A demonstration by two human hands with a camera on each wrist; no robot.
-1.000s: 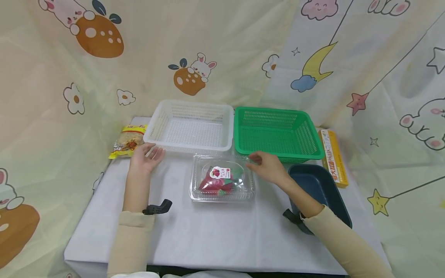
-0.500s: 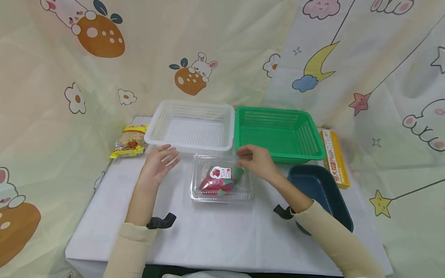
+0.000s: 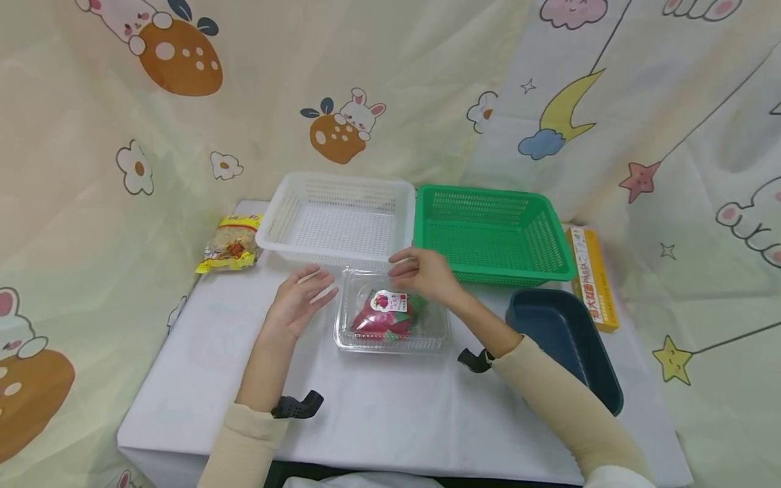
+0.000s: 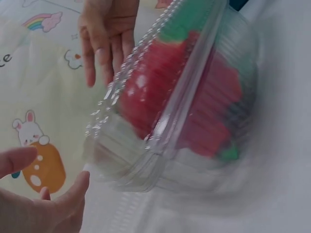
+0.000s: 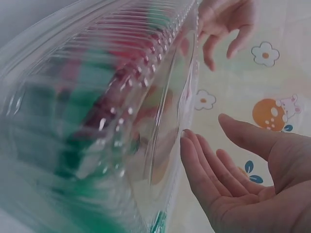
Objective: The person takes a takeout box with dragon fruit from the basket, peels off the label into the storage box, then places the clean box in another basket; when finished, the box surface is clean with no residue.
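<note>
A clear plastic clamshell box [image 3: 393, 342] stands on the white-covered table, holding red fruit with green tips [image 4: 160, 82] under its lid. A white label with a red fruit picture [image 3: 388, 301] is on the lid. My left hand [image 3: 302, 298] hovers just left of the box's far corner, fingers spread and relaxed, holding nothing. Over the box's far edge is my right hand [image 3: 425, 274], its fingers bent slightly inward. In the right wrist view, this hand's [image 5: 248, 179] fingertips are right at the lid's edge, with thumb and fingers apart.
A white basket [image 3: 335, 254] and a green basket [image 3: 488, 272] stand side by side behind the box. At the left lies a yellow food packet [image 3: 230, 244]. A dark blue tray [image 3: 561, 332] and a yellow pasta box [image 3: 593, 278] are at the right.
My left hand has moved right from beside the food packet toward the box. My right hand has moved left along the box's far edge. The box has stayed in place.
</note>
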